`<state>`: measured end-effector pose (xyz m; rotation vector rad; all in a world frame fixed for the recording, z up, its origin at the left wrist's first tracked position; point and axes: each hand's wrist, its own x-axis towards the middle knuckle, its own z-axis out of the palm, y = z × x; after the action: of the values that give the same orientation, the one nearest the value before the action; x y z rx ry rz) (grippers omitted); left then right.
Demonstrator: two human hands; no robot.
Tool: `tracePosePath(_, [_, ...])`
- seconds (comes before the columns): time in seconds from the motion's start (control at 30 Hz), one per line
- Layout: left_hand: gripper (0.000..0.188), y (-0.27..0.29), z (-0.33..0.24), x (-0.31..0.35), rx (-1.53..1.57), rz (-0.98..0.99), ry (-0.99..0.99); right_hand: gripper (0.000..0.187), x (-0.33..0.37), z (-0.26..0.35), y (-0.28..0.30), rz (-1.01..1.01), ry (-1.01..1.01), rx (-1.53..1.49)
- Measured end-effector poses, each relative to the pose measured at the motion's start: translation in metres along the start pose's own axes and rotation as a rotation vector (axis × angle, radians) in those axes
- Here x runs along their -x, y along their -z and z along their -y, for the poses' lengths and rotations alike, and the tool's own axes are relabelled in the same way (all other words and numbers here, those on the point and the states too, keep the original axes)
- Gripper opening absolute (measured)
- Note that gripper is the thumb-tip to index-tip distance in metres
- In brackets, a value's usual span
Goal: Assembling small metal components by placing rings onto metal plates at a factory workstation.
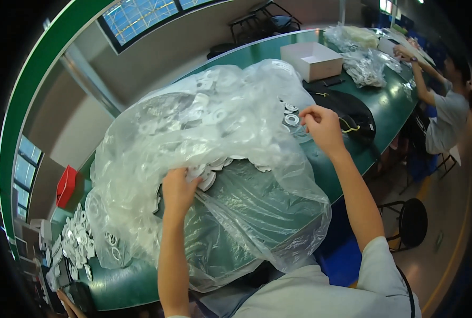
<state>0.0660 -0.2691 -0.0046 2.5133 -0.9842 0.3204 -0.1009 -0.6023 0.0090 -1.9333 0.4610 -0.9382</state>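
Observation:
A large clear plastic bag [140, 138] lies spread over the green table, heaped inside with flat white round parts [208, 181]. At the bag's open near edge, my left hand [177, 192] is closed, thumb and fingers among the white parts and film. What it grips is partly hidden. My right hand [321, 127] hovers at the bag's right side, its fingers curled into a pinch. Anything between them is too small to make out. Just left of those fingers are several white rings [291, 120], seen by the bag's edge.
A black bag [347, 111] with yellow cords and a white open box [312, 61] are at the right. Loose white parts [78, 238] and a red bin [66, 186] sit left. A co-worker [447, 106] works at the far right; a black stool [411, 222] stands nearby.

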Motion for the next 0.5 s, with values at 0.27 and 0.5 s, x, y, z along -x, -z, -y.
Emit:
tracePosePath(0.27, [0.014, 0.042, -0.007, 0.045, 0.016, -0.065, -0.027, 0.017, -0.024, -0.061, -0.02, 0.135, 0.191, 0.701])
tracePosePath(0.5, [0.008, 0.024, -0.004, 0.085, 0.861, -0.007, 0.313, 0.017, -0.022, -0.053, -0.003, -0.017, 0.398, 0.482])
